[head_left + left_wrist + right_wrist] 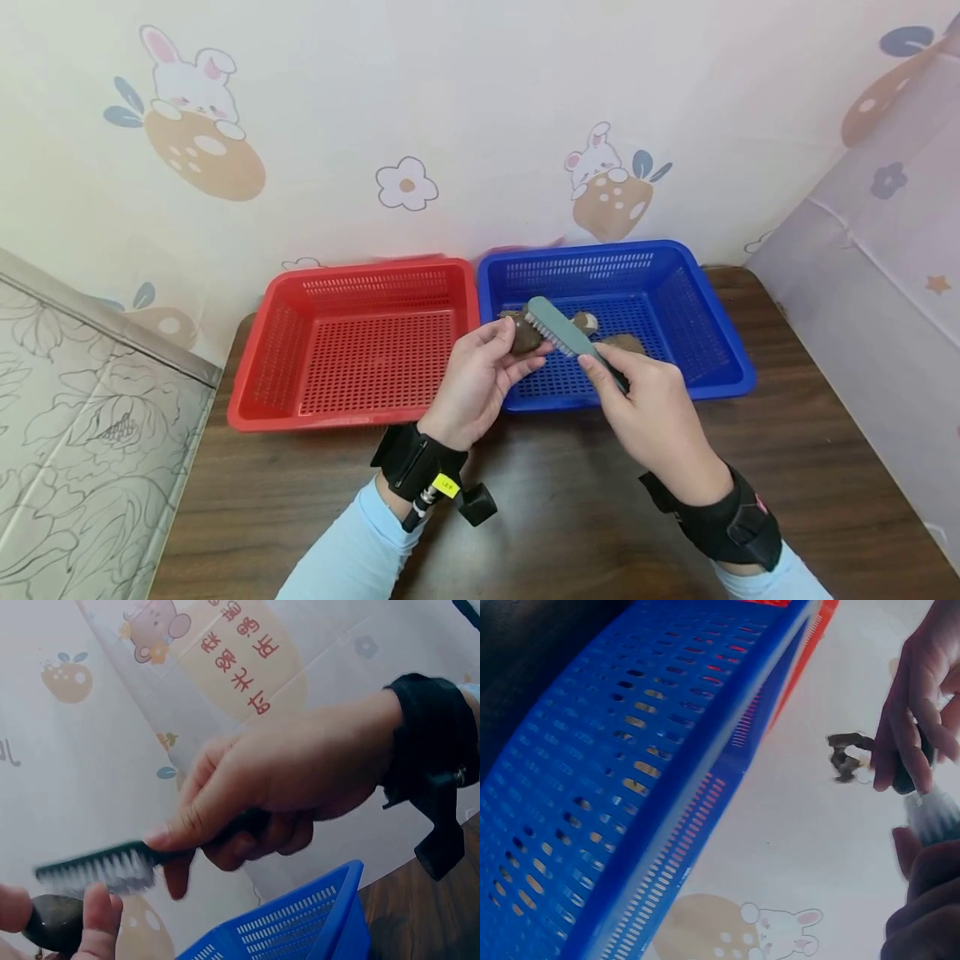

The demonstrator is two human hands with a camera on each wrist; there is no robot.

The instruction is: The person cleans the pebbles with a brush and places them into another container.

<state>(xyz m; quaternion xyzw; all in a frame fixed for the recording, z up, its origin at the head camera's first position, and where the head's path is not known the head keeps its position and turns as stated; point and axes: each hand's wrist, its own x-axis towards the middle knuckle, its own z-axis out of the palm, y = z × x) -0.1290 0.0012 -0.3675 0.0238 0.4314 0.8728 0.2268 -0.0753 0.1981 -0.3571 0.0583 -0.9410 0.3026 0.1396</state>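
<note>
My left hand (474,387) holds a brown mushroom (525,335) between thumb and fingers, above the near left part of the blue basket. Its dark cap (56,922) looks smooth and shiny in the left wrist view; a ragged, pale-and-brown stem end (847,756) sticks out past the fingers in the right wrist view. My right hand (656,408) grips a green brush (564,327) by its handle, thumb along the side. The pale bristles (112,874) meet or nearly meet the cap. More mushrooms (625,342) lie in the blue basket, partly hidden by the brush and right hand.
The blue basket (720,333) stands on a dark wooden table (570,517) against a patterned wall covering (480,108). Close on its left is a red basket (258,367) with a perforated floor. A side wall (862,275) rises on the right.
</note>
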